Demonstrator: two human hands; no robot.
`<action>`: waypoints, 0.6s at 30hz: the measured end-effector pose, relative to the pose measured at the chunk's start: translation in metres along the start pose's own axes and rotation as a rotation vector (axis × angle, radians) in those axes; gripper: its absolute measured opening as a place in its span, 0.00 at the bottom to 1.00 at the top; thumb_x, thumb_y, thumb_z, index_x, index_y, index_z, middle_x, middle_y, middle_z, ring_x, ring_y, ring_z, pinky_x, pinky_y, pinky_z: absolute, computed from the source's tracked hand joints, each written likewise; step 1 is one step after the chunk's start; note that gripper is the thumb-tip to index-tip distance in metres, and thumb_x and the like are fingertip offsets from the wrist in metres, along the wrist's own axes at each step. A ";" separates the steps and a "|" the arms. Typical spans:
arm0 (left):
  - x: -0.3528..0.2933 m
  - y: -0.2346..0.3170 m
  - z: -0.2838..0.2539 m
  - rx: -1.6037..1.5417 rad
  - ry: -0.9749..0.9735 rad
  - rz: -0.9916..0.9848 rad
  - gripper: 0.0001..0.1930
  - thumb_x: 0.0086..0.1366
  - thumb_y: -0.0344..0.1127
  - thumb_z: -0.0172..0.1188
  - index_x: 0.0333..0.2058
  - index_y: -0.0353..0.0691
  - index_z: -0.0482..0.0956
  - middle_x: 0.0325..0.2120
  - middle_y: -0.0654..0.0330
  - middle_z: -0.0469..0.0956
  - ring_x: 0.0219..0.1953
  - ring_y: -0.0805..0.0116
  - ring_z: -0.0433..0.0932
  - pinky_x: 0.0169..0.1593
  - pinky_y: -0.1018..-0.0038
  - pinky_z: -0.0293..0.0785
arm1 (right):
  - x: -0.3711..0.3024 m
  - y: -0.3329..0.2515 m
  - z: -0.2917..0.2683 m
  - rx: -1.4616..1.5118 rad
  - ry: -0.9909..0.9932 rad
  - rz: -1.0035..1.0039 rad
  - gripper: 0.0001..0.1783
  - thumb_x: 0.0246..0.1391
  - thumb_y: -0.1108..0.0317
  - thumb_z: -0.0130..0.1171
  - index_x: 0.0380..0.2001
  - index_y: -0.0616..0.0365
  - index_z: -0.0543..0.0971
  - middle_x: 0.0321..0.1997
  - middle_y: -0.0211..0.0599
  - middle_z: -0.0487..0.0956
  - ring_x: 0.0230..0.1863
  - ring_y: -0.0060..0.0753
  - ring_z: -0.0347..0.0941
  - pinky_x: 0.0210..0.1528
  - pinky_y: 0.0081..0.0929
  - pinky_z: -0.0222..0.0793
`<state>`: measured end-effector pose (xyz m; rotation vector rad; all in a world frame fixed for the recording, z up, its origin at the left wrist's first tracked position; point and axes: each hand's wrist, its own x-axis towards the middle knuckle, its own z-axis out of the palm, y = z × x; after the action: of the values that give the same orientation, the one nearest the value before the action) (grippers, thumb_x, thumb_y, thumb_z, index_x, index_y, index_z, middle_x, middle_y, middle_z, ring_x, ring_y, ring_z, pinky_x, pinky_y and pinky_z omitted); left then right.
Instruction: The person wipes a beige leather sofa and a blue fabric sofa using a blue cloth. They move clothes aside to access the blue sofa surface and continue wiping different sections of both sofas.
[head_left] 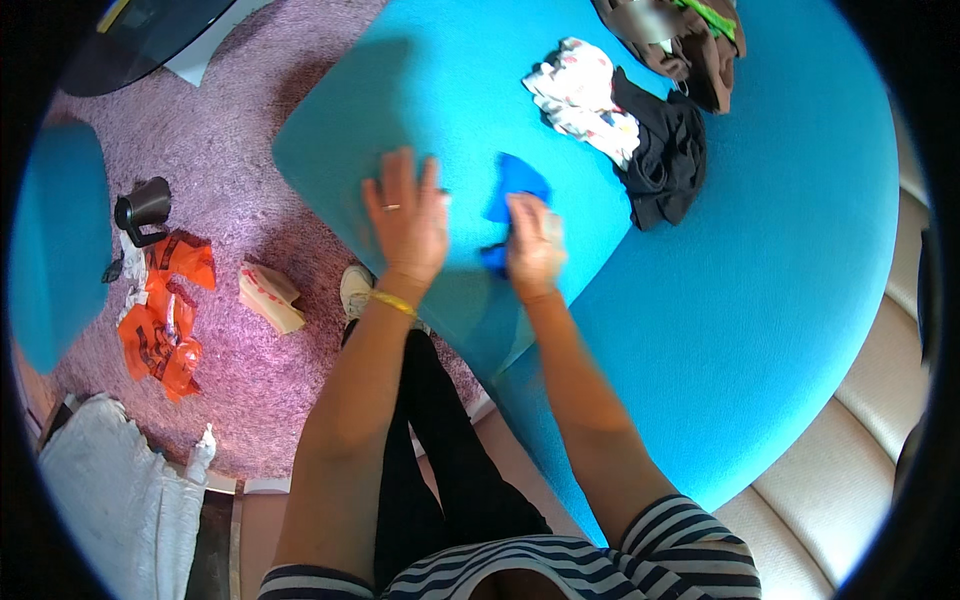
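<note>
I have the right hand [537,243] slightly blurred, fingers closed on a bright-blue piece of cloth [522,180], which lies on a turquoise fabric-covered seat [335,150]. To its left I see the left hand [412,225] open, palm down, fingers a little spread; I can't tell whether it touches the seat. Farther out, a white printed cloth [575,95] lies against a crumpled black garment [665,145], with brown clothing [708,65] beyond. Off the seat, orange plastic bags [165,335] lie on a purple shaggy rug [250,380].
</note>
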<state>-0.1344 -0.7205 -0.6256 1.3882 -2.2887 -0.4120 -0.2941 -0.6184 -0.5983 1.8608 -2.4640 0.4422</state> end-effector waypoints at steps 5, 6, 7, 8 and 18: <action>-0.017 0.049 0.034 -0.067 -0.063 0.137 0.27 0.65 0.45 0.60 0.62 0.48 0.71 0.67 0.53 0.61 0.69 0.52 0.58 0.65 0.37 0.49 | -0.091 0.131 -0.014 -0.283 0.092 0.722 0.26 0.49 0.76 0.54 0.55 0.53 0.73 0.54 0.44 0.74 0.49 0.55 0.73 0.50 0.45 0.72; -0.018 0.045 0.035 -0.079 -0.048 0.127 0.27 0.64 0.45 0.60 0.61 0.48 0.71 0.67 0.54 0.61 0.69 0.52 0.58 0.65 0.37 0.49 | -0.089 0.124 -0.008 -0.260 0.061 0.801 0.28 0.49 0.77 0.55 0.57 0.57 0.72 0.54 0.48 0.73 0.50 0.57 0.71 0.53 0.45 0.69; -0.020 0.043 0.035 -0.059 -0.056 0.119 0.26 0.64 0.45 0.61 0.60 0.48 0.73 0.67 0.54 0.62 0.69 0.52 0.58 0.66 0.39 0.48 | -0.093 0.110 -0.003 -0.206 0.132 0.709 0.29 0.48 0.77 0.55 0.58 0.59 0.71 0.53 0.51 0.73 0.50 0.58 0.70 0.53 0.45 0.69; -0.022 0.040 0.035 -0.040 -0.068 0.117 0.26 0.63 0.44 0.61 0.60 0.48 0.73 0.67 0.55 0.62 0.69 0.52 0.58 0.66 0.40 0.48 | -0.089 0.087 0.003 -0.138 0.212 0.622 0.31 0.47 0.78 0.55 0.59 0.61 0.70 0.52 0.53 0.72 0.50 0.59 0.70 0.53 0.45 0.68; -0.029 0.027 0.044 0.042 0.000 0.158 0.22 0.67 0.42 0.53 0.59 0.50 0.74 0.66 0.59 0.64 0.69 0.55 0.58 0.70 0.48 0.45 | -0.061 0.038 -0.012 0.018 0.144 0.104 0.21 0.46 0.76 0.58 0.44 0.43 0.83 0.40 0.32 0.77 0.37 0.39 0.74 0.27 0.32 0.74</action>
<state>-0.1653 -0.6807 -0.6576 1.2151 -2.3978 -0.3157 -0.3139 -0.5486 -0.6060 1.6489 -2.4762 0.5817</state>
